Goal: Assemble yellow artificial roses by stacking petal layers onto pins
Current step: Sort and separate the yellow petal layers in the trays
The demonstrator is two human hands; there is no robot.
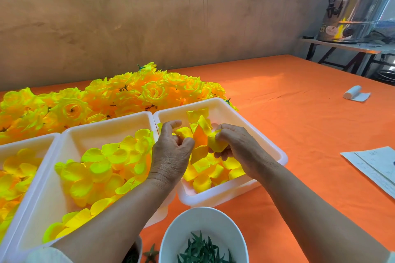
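Pinching yellow petal layers [199,140], L hand [171,151] & R hand [241,147] over rightmost tray [280,153], roses [149,89] at table [299,117] far edge, open cloth to R.

Craft workshop, heaped finished roses [119,94], sorting trays [64,141], orange worktable [299,113]

Both hands work over the right tray [275,145]: the left hand [171,151] and right hand [239,145] pinch yellow petal layers [199,134] between them.
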